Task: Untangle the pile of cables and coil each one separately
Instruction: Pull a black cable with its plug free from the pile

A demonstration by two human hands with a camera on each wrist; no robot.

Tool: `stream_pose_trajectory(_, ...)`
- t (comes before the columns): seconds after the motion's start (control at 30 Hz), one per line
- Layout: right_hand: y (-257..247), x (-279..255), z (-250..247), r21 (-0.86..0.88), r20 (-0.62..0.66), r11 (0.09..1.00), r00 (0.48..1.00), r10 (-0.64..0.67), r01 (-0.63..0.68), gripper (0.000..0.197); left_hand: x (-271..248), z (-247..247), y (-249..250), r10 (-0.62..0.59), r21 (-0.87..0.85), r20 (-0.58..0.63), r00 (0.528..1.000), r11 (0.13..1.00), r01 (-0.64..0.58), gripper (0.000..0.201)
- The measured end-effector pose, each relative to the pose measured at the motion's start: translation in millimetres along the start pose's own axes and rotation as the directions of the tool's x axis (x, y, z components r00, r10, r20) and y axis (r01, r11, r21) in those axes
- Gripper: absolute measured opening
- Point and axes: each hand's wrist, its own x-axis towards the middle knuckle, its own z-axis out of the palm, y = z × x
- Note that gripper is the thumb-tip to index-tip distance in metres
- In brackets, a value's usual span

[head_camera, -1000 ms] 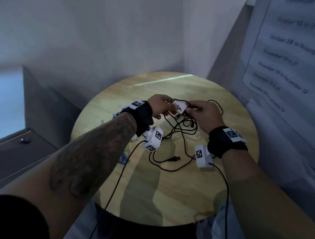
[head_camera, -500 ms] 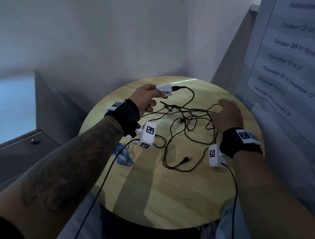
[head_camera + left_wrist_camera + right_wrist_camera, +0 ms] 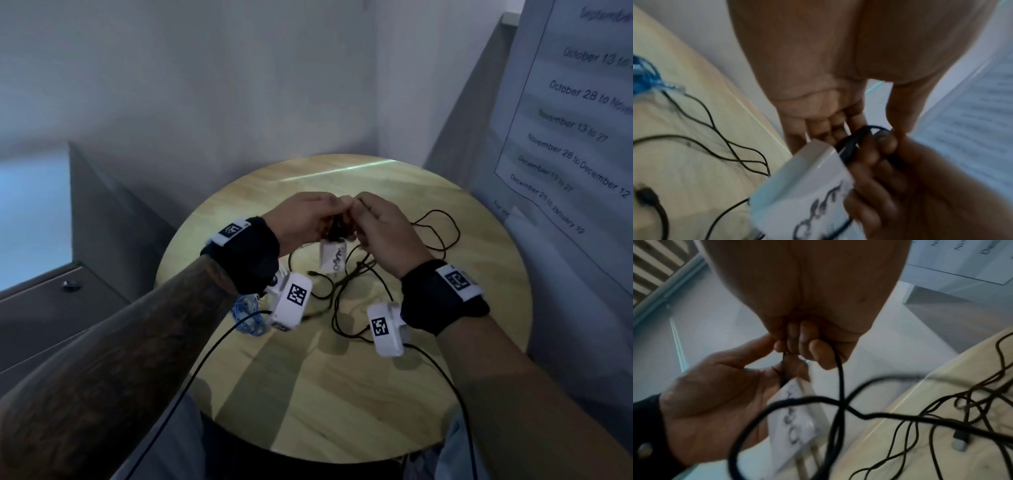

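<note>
Above the round wooden table [image 3: 342, 394] my left hand [image 3: 308, 219] and right hand [image 3: 376, 222] meet. A white adapter [image 3: 333, 257] with black writing hangs just below them. In the left wrist view my left fingers [image 3: 830, 129] pinch the black cable [image 3: 851, 142] where it plugs into the adapter [image 3: 803, 186]. The right wrist view shows my right fingers [image 3: 803, 344] curled round the same black cable [image 3: 840, 378], which loops down to the tangle [image 3: 962, 410] on the table. Black cable loops [image 3: 359, 284] lie spread under the hands.
A coiled blue cable [image 3: 248, 315] lies on the table's left side beneath my left wrist. A loose USB plug [image 3: 960, 439] rests among the black strands. Walls close in behind, and a printed notice [image 3: 582, 120] hangs on the right.
Half a second ago my left hand held the adapter up alone while my right hand lay on the cables at the right. Both hands have come together, and the right hand has taken the cable.
</note>
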Motion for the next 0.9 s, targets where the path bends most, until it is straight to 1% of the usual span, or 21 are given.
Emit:
stream_pose_trajectory(0.1,2,0,1,-0.039,-0.021,0.999,1.000,0.006,-0.007,0.036,-2,2,6,-0.069,0.039,-0.032,0.997,0.997,0.070,0.039)
stream_pose_trajectory(0.13,3,-2,0,-0.054,-0.005,0.998,1.000,0.021,-0.022,0.037,-4,0,11,-0.087,0.017,-0.028,0.996,0.996,0.088,0.041)
stream_pose_trajectory(0.17,4,-6,-2,-0.087,0.027,0.995,0.999,0.047,-0.045,0.039,-5,-3,16,-0.100,-0.050,-0.022,0.995,0.994,0.099,0.042)
stream_pose_trajectory(0.23,9,-16,-5,-0.140,0.116,0.986,0.987,0.109,-0.093,0.046,-9,-12,33,-0.087,-0.255,-0.020,0.996,0.964,0.079,0.042)
stream_pose_trajectory(0.27,13,-20,-5,-0.148,0.147,0.981,0.978,0.145,-0.123,0.050,-11,-19,42,-0.062,-0.350,-0.043,0.997,0.936,0.043,0.043)
stream_pose_trajectory(0.3,15,-22,-5,-0.145,0.146,0.978,0.974,0.174,-0.153,0.055,-14,-28,51,-0.029,-0.426,-0.090,0.996,0.904,-0.013,0.043)
stream_pose_trajectory(0.33,18,-22,-6,-0.126,0.099,0.974,0.975,0.200,-0.187,0.060,-18,-37,58,0.003,-0.487,-0.157,0.988,0.870,-0.080,0.043)
stream_pose_trajectory(0.37,22,-19,-8,-0.077,0.014,0.974,0.976,0.215,-0.214,0.061,-23,-46,65,0.026,-0.533,-0.233,0.972,0.833,-0.150,0.043)
stream_pose_trajectory(0.43,26,-13,-15,0.019,-0.158,0.977,0.964,0.213,-0.213,0.049,-36,-62,73,0.032,-0.585,-0.358,0.933,0.771,-0.251,0.043)
stream_pose_trajectory(0.47,30,-11,-17,0.008,-0.205,0.981,0.960,0.192,-0.195,0.044,-42,-68,76,0.030,-0.597,-0.401,0.916,0.749,-0.286,0.044)
stream_pose_trajectory(0.53,40,-10,-21,-0.076,-0.259,0.975,0.948,0.184,-0.209,0.046,-54,-75,77,0.039,-0.619,-0.459,0.888,0.703,-0.351,0.044)
stream_pose_trajectory(0.6,44,-12,-24,-0.112,-0.350,0.956,0.911,0.218,-0.271,0.046,-65,-78,77,0.070,-0.639,-0.486,0.871,0.652,-0.409,0.044)
stream_pose_trajectory(0.63,43,-13,-26,-0.110,-0.404,0.948,0.885,0.232,-0.299,0.045,-70,-78,77,0.083,-0.637,-0.493,0.866,0.643,-0.425,0.044)
stream_pose_trajectory(0.7,38,-14,-29,-0.115,-0.483,0.925,0.834,0.267,-0.363,0.047,-77,-78,75,0.094,-0.616,-0.512,0.854,0.652,-0.441,0.044)
stream_pose_trajectory(0.77,37,-12,-31,-0.149,-0.525,0.888,0.796,0.302,-0.435,0.046,-81,-76,75,0.087,-0.595,-0.521,0.849,0.676,-0.435,0.044)
stream_pose_trajectory(0.83,35,-9,-34,-0.151,-0.540,0.873,0.778,0.321,-0.465,0.046,-85,-73,77,0.096,-0.562,-0.522,0.848,0.709,-0.426,0.044)
stream_pose_trajectory(0.9,31,-6,-39,-0.150,-0.559,0.865,0.762,0.326,-0.480,0.045,-90,-71,83,0.136,-0.500,-0.509,0.850,0.757,-0.421,0.044)
